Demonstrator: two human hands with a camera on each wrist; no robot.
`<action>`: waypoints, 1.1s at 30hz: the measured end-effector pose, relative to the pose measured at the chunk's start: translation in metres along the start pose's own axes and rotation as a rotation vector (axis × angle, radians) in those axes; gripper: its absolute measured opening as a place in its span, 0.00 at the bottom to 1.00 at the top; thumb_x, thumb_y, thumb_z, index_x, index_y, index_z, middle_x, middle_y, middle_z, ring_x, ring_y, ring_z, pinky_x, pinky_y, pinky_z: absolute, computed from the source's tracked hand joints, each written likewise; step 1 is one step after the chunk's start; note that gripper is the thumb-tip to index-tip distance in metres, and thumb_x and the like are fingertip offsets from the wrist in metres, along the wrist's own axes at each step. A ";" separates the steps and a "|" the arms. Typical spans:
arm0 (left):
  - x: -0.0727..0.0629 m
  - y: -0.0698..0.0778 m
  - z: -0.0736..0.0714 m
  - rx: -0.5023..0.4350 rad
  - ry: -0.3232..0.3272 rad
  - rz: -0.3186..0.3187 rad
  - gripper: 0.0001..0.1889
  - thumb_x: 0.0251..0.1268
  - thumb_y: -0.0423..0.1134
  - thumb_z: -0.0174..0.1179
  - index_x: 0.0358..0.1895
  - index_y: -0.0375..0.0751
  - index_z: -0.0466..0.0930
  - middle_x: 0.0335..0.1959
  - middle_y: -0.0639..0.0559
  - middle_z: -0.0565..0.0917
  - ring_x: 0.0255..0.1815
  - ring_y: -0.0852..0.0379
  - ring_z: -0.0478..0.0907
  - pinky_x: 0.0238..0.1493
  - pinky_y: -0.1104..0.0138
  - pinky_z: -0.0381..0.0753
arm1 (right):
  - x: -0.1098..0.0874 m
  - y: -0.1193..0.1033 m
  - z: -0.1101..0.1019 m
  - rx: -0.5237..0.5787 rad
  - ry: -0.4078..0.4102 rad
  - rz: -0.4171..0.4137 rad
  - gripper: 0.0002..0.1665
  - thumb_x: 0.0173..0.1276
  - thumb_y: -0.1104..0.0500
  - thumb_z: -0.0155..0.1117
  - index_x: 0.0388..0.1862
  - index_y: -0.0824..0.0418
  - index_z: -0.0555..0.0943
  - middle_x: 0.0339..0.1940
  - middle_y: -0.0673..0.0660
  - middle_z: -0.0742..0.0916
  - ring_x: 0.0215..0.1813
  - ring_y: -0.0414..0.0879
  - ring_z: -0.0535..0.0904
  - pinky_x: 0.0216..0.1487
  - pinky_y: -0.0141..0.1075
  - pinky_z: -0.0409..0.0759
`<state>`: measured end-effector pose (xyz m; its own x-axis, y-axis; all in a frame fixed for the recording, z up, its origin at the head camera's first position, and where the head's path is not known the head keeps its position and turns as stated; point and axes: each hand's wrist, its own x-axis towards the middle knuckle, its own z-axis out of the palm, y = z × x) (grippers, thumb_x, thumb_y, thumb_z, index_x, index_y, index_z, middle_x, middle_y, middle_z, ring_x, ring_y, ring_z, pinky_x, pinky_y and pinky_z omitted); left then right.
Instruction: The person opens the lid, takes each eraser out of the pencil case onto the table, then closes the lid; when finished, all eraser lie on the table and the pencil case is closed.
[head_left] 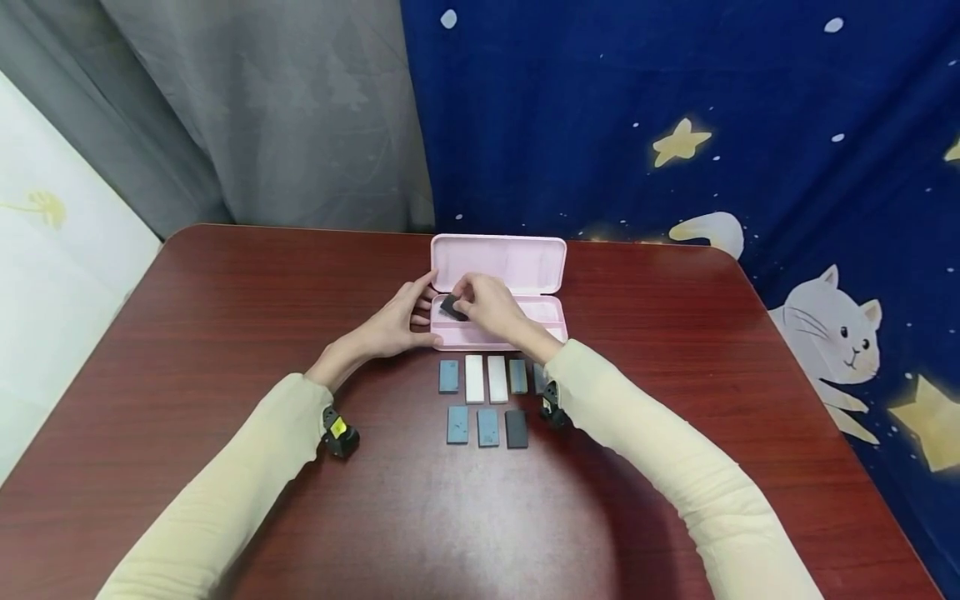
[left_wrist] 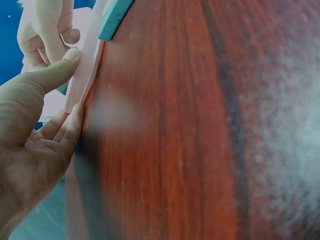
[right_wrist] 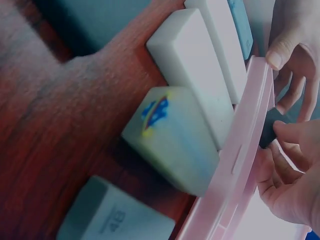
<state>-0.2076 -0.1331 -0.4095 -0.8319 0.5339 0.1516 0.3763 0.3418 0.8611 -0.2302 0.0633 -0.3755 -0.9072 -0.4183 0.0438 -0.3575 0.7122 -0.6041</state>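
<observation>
A pink pencil case (head_left: pixel 480 337) lies on the table with its lid (head_left: pixel 498 261) raised at the back. My right hand (head_left: pixel 491 307) pinches a black eraser (head_left: pixel 452 307) over the left part of the case's back compartment. At the left end of the case, my left hand (head_left: pixel 393 323) grips the edge, thumb at the front corner and fingers along the side. Just in front of the case stands a row of erasers: a blue one (head_left: pixel 448 377), two white ones (head_left: pixel 474 379) (head_left: pixel 497 379), a blue-and-beige one (head_left: pixel 518 377) and a grey-blue one marked 4B (right_wrist: pixel 120 215), partly hidden by my right sleeve.
Nearer to me lies a second row: two blue erasers (head_left: pixel 457 425) (head_left: pixel 488 427) and a black one (head_left: pixel 516 429). The reddish-brown table (head_left: pixel 300 517) reaches back to a grey curtain (head_left: pixel 300 108) and a dark blue one (head_left: pixel 562 108) with stars.
</observation>
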 end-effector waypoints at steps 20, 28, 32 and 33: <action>0.001 0.000 0.000 0.003 -0.009 -0.004 0.56 0.48 0.24 0.72 0.77 0.36 0.40 0.59 0.33 0.62 0.59 0.41 0.66 0.56 0.55 0.75 | -0.017 0.013 -0.012 0.356 0.110 0.095 0.13 0.64 0.70 0.64 0.48 0.65 0.83 0.33 0.61 0.85 0.35 0.49 0.82 0.30 0.36 0.84; 0.001 0.001 0.001 -0.004 -0.013 0.014 0.56 0.49 0.24 0.72 0.76 0.35 0.40 0.59 0.33 0.61 0.58 0.40 0.66 0.56 0.52 0.75 | -0.037 0.021 -0.021 0.526 0.083 0.196 0.14 0.65 0.72 0.62 0.50 0.70 0.81 0.41 0.63 0.83 0.30 0.50 0.84 0.31 0.40 0.85; 0.001 -0.001 0.000 -0.001 -0.012 0.014 0.56 0.49 0.24 0.72 0.76 0.35 0.40 0.59 0.33 0.62 0.58 0.40 0.66 0.56 0.52 0.75 | -0.051 0.021 -0.026 0.537 0.053 0.218 0.16 0.66 0.71 0.61 0.53 0.69 0.81 0.44 0.63 0.82 0.28 0.50 0.84 0.33 0.39 0.85; 0.001 -0.001 0.000 -0.004 -0.011 0.016 0.56 0.49 0.24 0.71 0.76 0.35 0.40 0.59 0.33 0.62 0.58 0.40 0.66 0.57 0.51 0.75 | -0.055 0.021 -0.027 0.544 0.049 0.222 0.17 0.66 0.71 0.60 0.54 0.69 0.80 0.45 0.63 0.82 0.27 0.49 0.84 0.33 0.39 0.85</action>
<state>-0.2086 -0.1333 -0.4099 -0.8209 0.5482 0.1602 0.3883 0.3300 0.8604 -0.1936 0.1167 -0.3697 -0.9611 -0.2568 -0.1015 -0.0046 0.3824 -0.9240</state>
